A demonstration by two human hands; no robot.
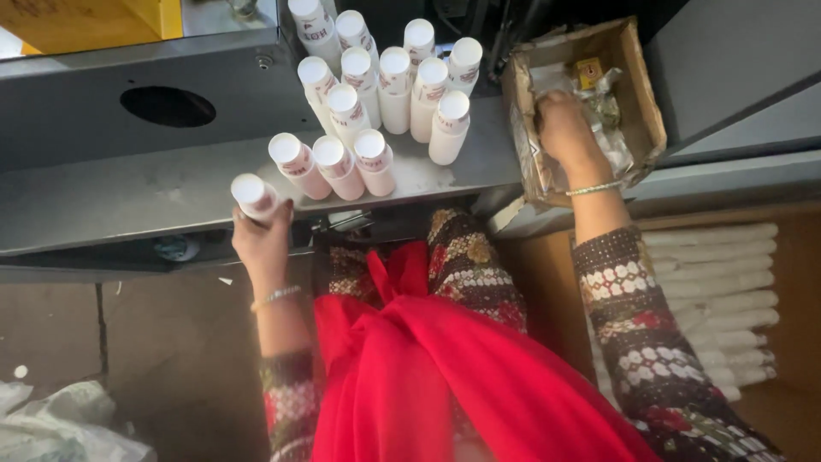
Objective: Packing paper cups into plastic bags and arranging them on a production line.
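My left hand (261,239) grips a small white capped bottle (251,192) at the front edge of a grey metal shelf (128,192). Several more white bottles (376,94) with pink printed bodies stand clustered on the shelf to its right. My right hand (564,128) reaches into an open brown cardboard box (646,94) and rests on crumpled clear wrapping inside; its fingers are partly hidden, so what they hold cannot be told. Both wrists wear thin bangles.
A round dark hole (168,106) is in the grey machine panel behind the shelf. A stack of white tubes (718,291) lies in a carton at lower right. Red cloth (428,376) covers my lap. Crumpled plastic (51,423) lies at lower left.
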